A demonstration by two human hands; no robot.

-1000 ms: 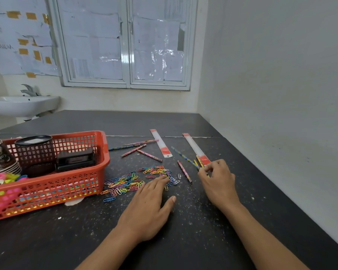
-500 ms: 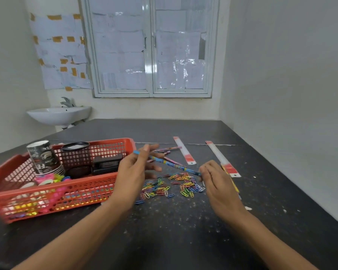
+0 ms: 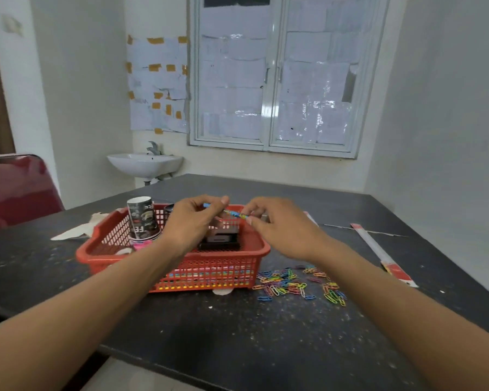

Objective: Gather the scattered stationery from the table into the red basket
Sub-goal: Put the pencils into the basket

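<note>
fig.: pencil (image 3: 232, 213) held over red basket (image 3: 232, 253); left grip (image 3: 192, 224) pinches its blue end, right grip (image 3: 283, 230) pinches the other. light, stiff, thin, prob. rolls, so pinch mid-shaft. paper clips (image 3: 294, 283) & ruler (image 3: 378, 249) lie on table (image 3: 237, 334).

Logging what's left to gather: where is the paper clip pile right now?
In the head view, the paper clips lie scattered on the table, just right of the red basket's near right corner.
</note>
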